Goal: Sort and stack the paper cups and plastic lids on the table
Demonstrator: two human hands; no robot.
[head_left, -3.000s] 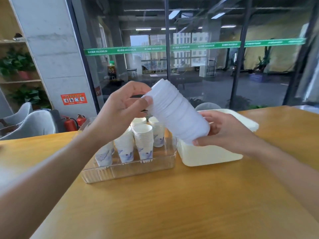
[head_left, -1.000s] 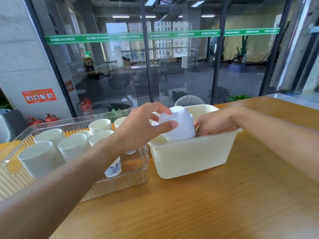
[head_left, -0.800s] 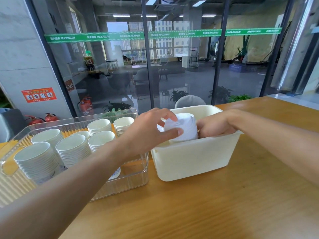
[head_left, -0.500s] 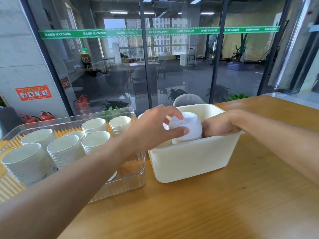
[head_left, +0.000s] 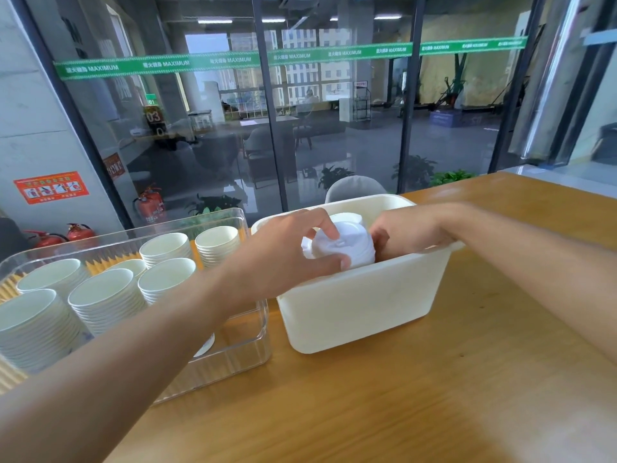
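Head view: left hand [head_left: 283,259] grips the stack of white lids [head_left: 347,245] from its near side, inside the cream bin [head_left: 360,302]. Right hand [head_left: 410,232] reaches in opposite, fingers hidden, grip unclear. Paper cups [head_left: 107,295] left of the left hand.

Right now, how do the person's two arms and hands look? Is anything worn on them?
Both forearms are bare up to the picture's edge: no sleeve shows. The left hand and the right hand wear no glove. I see no ring, watch or bracelet on the parts that show. The nails that show look short and unpainted. No markings show.
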